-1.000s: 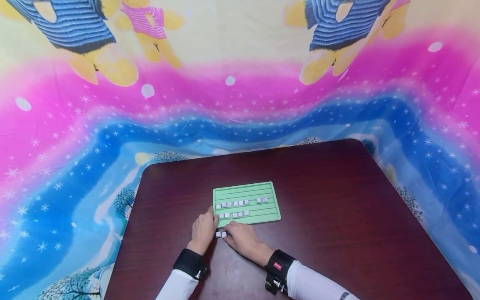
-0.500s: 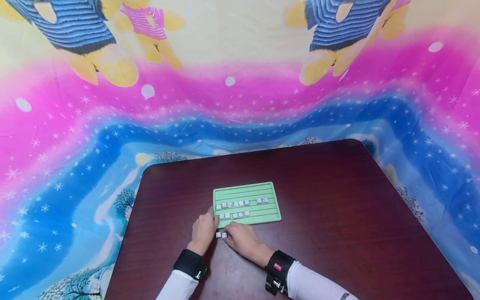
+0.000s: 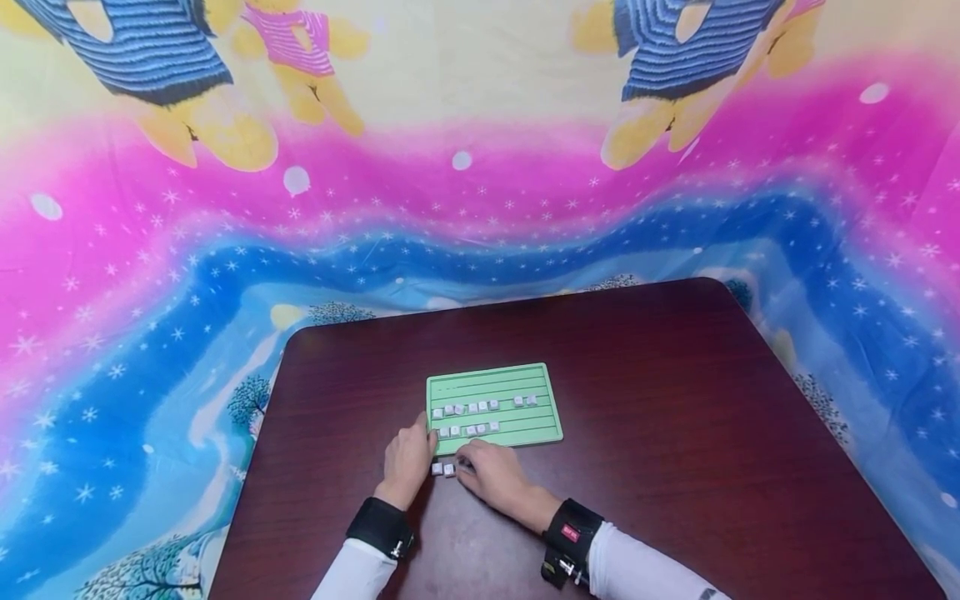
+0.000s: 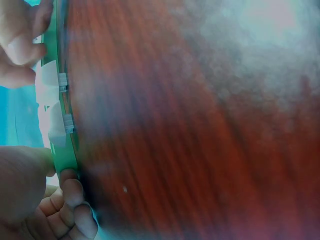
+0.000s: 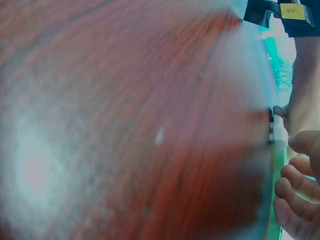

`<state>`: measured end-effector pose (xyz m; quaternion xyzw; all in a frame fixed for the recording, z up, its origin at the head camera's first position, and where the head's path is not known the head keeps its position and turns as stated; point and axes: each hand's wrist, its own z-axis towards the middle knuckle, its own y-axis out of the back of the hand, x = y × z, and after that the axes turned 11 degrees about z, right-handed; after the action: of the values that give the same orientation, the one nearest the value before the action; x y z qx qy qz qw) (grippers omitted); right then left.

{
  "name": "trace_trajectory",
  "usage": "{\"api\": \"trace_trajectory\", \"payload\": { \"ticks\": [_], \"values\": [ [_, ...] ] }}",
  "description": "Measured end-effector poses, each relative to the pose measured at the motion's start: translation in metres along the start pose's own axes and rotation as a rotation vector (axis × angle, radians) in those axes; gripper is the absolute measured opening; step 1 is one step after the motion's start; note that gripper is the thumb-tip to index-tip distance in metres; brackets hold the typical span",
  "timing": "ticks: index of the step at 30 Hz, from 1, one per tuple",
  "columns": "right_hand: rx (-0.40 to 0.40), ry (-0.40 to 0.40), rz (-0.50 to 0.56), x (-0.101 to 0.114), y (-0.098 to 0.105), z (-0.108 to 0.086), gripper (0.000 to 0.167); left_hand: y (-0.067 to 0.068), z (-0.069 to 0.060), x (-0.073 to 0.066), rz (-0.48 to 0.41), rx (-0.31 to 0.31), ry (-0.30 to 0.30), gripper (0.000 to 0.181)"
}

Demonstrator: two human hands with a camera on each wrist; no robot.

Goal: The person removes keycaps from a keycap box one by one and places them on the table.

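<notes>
A pale green ridged board (image 3: 525, 431) lies on the table with white keycaps (image 3: 483, 406) set in two rows. My left hand (image 3: 407, 460) grips its near left corner; in the left wrist view the thumb and curled fingers (image 4: 73, 192) pinch the board's end. Two more keycaps (image 3: 443, 470) sit side by side just below the board's near edge, between my hands. Right beside them is my right hand (image 3: 495, 477), its fingers loosely bent. In the right wrist view those fingers (image 5: 295, 200) stand apart from the thumb, near a keycap (image 5: 280, 134), with nothing visible held.
The dark reddish-brown table (image 3: 645, 417) extends well to the right of the board. Behind it hangs a printed cloth (image 3: 480, 200) in pink, blue and cream. Black straps (image 3: 380, 527) with small devices circle both wrists.
My right hand has shifted slightly to the right, off the two keycaps beside it. The left hand stays at the board's corner, and the rows of keycaps look the same.
</notes>
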<state>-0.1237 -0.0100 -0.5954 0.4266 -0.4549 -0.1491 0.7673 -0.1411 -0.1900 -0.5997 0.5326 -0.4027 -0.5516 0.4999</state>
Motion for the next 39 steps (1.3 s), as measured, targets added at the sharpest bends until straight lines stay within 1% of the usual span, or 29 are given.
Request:
{"api": "trace_trajectory", "payload": {
  "ticks": [5, 11, 13, 19, 21, 25, 29, 33, 39],
  "values": [
    [-0.055, 0.017, 0.004, -0.002, 0.008, -0.001, 0.016, 0.001, 0.000, -0.001, 0.000, 0.020, 0.004, 0.029],
    [-0.092, 0.013, 0.017, -0.007, 0.017, 0.000, 0.017, 0.001, 0.001, -0.001, 0.003, 0.027, 0.020, 0.028],
    [-0.100, 0.002, 0.022, -0.010, 0.020, 0.001, 0.018, 0.001, 0.001, -0.002, 0.003, 0.027, 0.022, 0.028],
    [-0.132, -0.068, 0.032, -0.022, 0.028, 0.003, 0.019, 0.002, 0.001, -0.002, 0.000, 0.038, 0.018, 0.031],
    [-0.136, -0.090, 0.030, -0.025, 0.030, 0.005, 0.018, 0.003, 0.001, -0.002, 0.004, 0.049, 0.020, 0.032],
    [-0.135, -0.128, 0.022, -0.033, 0.033, 0.008, 0.018, 0.004, 0.001, -0.001, 0.006, 0.052, 0.017, 0.035],
    [-0.134, -0.162, 0.019, -0.039, 0.038, 0.010, 0.017, 0.002, 0.000, -0.001, 0.011, 0.024, 0.003, 0.035],
    [-0.124, -0.188, 0.015, -0.044, 0.042, 0.011, 0.021, 0.001, 0.000, 0.000, 0.008, -0.004, -0.008, 0.034],
    [-0.110, -0.203, 0.011, -0.048, 0.044, 0.010, 0.023, 0.003, -0.001, -0.001, 0.004, 0.001, -0.007, 0.033]
  ]
}}
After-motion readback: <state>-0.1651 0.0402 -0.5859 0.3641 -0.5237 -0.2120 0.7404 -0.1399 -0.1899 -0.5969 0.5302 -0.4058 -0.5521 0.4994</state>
